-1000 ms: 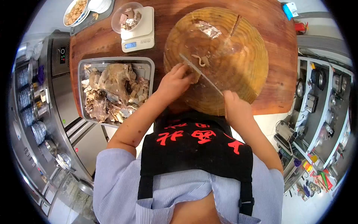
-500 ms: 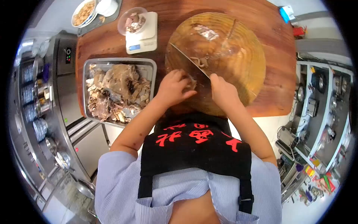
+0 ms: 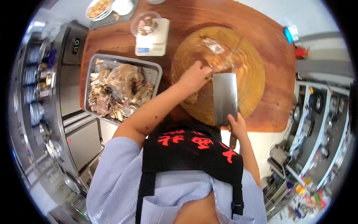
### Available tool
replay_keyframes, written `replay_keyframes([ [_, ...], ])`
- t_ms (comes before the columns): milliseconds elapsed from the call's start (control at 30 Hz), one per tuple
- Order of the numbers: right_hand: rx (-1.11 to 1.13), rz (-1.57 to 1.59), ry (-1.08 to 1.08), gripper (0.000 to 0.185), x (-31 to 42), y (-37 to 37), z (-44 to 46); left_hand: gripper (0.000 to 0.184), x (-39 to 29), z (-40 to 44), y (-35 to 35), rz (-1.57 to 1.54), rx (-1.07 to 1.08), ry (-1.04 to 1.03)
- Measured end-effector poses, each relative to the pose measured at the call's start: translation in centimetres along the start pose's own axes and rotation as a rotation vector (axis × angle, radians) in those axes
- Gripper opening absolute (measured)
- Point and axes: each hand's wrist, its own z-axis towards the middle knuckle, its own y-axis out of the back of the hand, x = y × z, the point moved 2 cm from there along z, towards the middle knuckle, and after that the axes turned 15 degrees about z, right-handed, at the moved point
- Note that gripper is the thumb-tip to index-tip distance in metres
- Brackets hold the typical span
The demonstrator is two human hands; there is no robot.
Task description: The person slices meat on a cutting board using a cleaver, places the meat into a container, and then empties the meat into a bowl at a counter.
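My right hand [image 3: 237, 125] grips the handle of a cleaver [image 3: 225, 98], whose broad blade lies flat-side up over the right half of the round wooden chopping board [image 3: 250, 82]. Just left of the blade's far end, my left hand [image 3: 197, 77] has its fingers curled together on a small piece of meat [image 3: 210, 78], mostly hidden by the fingers. Another pale brown piece of meat [image 3: 192, 98] lies on the board below my left wrist. Toward the far side of the board is a shiny, clear scrap [image 3: 213, 45].
Left of the board, a metal tray [image 3: 159, 71] holds a large chunk of cooked meat [image 3: 125, 80] and many scraps. Behind it, a digital scale [image 3: 160, 37] bears a clear bowl [image 3: 135, 26] with meat pieces. A bowl of brown food [image 3: 99, 9] stands at the far left.
The cleaver has swung from a slanting, edge-down position to flat, moving right with my right hand. My left hand has reached farther across the board to the meat strips, leaving a piece behind.
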Motion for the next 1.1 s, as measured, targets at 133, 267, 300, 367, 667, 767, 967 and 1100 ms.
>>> replay_keyframes([
  [133, 0.151, -0.057, 0.003, 0.019, 3.9, -3.9, -0.5, 0.03, 1.6, -0.2, 0.3, -0.153, -0.045, 0.029],
  [267, 0.244, -0.238, 0.082, 0.022, 11.2, -8.2, -0.3, 0.025, 5.8, -0.3, 3.9, -0.204, -0.311, 0.04],
  [300, 0.275, -0.262, 0.121, 0.022, 13.1, -9.8, 0.4, 0.027, 7.5, 0.0, 5.1, -0.192, -0.347, 0.07],
  [367, 0.343, -0.322, 0.246, 0.022, 16.0, -13.1, 2.6, 0.029, 10.8, 0.5, 8.9, -0.114, -0.44, 0.098],
  [667, 0.174, -0.743, 0.667, 0.017, 21.2, -17.5, 5.6, 0.04, 19.3, 0.7, 11.3, -0.121, -0.647, 0.277],
  [767, 0.099, -0.754, 0.681, 0.015, 17.9, -13.4, 2.6, 0.047, 11.9, -3.4, 8.0, -0.154, -0.44, 0.054],
  [967, -0.017, -0.961, 0.579, 0.015, 10.6, -6.8, -0.9, 0.053, 2.9, -9.5, 1.6, 0.068, -0.224, -0.352],
  [1100, -0.038, -1.001, 0.681, 0.014, 8.6, -5.6, -1.6, 0.033, 2.7, -9.6, -1.0, 0.068, -0.224, -0.262],
])
